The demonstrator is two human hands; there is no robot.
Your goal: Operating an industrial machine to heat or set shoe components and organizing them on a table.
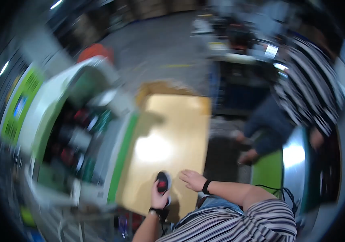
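Observation:
My left hand point(159, 197) is closed around a black shoe point(163, 181) with a red patch and a pale sole edge. It holds the shoe over the near part of a light wooden-topped table point(172, 133). To the right of the shoe and apart from it, my right hand point(193, 180) is held over the table with its fingers stretched out and nothing in them. Dark bands circle both wrists.
Left of the table stands a white and green machine point(96, 68), its opening holding blurred dark, red and white items. On the right, a person in a striped top point(309, 80) is beside a green and metal bench point(267, 169). Blurred equipment fills the far right.

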